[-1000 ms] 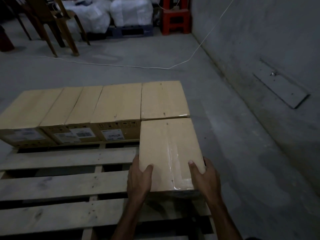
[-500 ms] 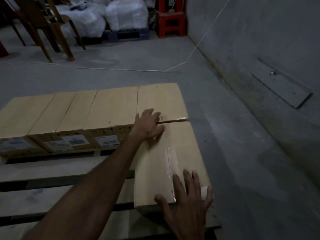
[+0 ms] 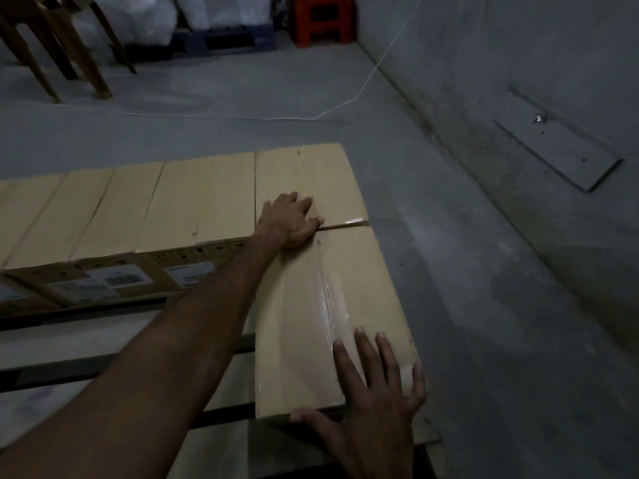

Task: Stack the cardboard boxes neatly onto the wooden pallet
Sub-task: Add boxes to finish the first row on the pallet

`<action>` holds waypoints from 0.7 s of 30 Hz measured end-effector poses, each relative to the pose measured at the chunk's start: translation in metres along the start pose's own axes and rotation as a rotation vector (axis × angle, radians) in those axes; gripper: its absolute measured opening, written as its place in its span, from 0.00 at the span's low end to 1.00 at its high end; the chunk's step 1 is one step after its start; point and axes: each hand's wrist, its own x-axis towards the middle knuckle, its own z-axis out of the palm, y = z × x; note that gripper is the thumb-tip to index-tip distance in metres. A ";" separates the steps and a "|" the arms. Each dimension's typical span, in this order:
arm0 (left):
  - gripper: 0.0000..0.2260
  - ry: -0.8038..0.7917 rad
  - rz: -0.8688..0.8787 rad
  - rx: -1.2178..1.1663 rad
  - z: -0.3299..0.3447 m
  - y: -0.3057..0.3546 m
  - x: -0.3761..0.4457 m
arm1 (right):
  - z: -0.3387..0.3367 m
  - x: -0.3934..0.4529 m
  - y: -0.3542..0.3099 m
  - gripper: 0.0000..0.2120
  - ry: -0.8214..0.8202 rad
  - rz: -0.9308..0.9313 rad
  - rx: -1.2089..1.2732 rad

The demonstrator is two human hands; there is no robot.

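While the left hand lies flat across the seam with the back row, the right hand presses spread-fingered on the near box, whose long axis runs away from him.

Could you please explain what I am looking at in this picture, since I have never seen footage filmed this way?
There is no machine here: a person wears a camera on the head, so the one view looks forward and down at their own bare arms. They are loading cardboard boxes onto a wooden pallet on a concrete floor. A row of boxes already stands along the far side. The nearest box, with a shiny tape strip down its top, lies at the right end. The left hand rests flat at the seam between this box and the one behind it. The right hand lies spread on the box's near corner. Nothing is gripped; both hands only press. Behind are chair legs, white sacks and a red stool.
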 end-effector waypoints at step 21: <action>0.31 0.045 0.004 -0.043 0.012 0.003 -0.011 | -0.011 0.003 0.000 0.49 -0.078 0.003 -0.028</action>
